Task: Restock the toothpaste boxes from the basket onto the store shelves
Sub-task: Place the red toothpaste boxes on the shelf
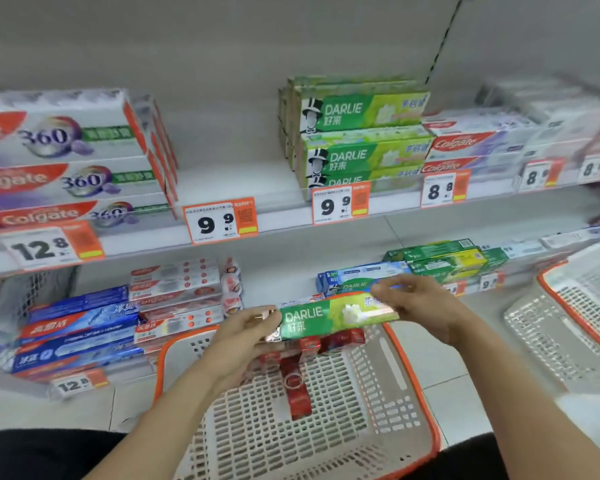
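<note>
A green Darlie toothpaste box [329, 318] is held level above the white basket with an orange rim [413, 382]. My left hand [246, 332] grips its left end and my right hand [420, 306] pinches its right end. Red toothpaste boxes [297, 386] lie in the basket under the green box. On the upper shelf stands a stack of matching green Darlie boxes [361, 133]. To its left is a bare stretch of shelf [229, 174] above a 9.9 price tag [219, 220].
Colgate 360 boxes [66, 157] fill the upper shelf's left; more Colgate boxes [471, 143] sit right of the Darlie stack. The lower shelf holds blue boxes [80, 334], pale red-and-white boxes [177, 289] and green boxes [447, 259]. A second white basket [568, 323] stands at the right.
</note>
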